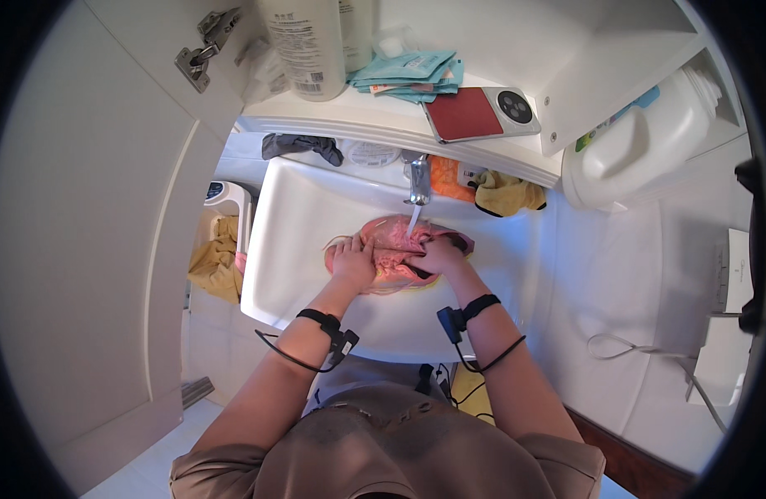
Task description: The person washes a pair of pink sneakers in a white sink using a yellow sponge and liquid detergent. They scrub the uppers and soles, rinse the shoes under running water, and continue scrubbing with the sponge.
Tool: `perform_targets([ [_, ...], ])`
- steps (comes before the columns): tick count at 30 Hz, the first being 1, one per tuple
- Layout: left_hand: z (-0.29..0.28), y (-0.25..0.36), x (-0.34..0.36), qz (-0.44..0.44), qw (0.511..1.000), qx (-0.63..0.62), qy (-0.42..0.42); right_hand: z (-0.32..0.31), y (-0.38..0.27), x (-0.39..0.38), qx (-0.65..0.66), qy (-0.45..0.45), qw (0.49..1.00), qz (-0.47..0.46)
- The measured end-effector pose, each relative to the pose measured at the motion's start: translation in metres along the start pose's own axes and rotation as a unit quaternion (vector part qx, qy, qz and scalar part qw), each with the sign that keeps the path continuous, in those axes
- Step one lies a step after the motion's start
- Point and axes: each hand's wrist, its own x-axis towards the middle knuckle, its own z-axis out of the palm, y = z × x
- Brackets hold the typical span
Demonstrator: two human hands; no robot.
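A wet, pink patterned cloth item (393, 241) with dark patches and a yellowish edge lies bunched up in the white sink (295, 216). Water runs from the chrome faucet (419, 179) onto its middle. On the cloth's left side, my left hand (352, 263) grips it with bent fingers. My right hand (438, 256) holds the right side, its fingertips partly hidden in the folds. Both wrists wear black straps with small devices and cables.
Above the sink, a white shelf carries pump-style bottles (304, 50), teal sachets (412, 73) and a red-backed phone (474, 114). Behind the faucet lie a dark cloth (302, 149), an orange package (452, 178) and a yellow cloth (510, 194). A large white jug (640, 141) stands right; a cabinet door (92, 233) hangs left.
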Motion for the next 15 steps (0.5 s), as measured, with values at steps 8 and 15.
perform_targets([
  [8, -0.002, 0.003, -0.004, 0.028, 0.999, -0.016, -0.005, 0.001, -0.014, 0.006, 0.136, -0.001, 0.989, -0.053],
  [15, -0.007, 0.004, -0.001, 0.014, 0.999, 0.013, -0.028, -0.007, 0.018, 0.001, 0.008, 0.018, 1.000, 0.018],
])
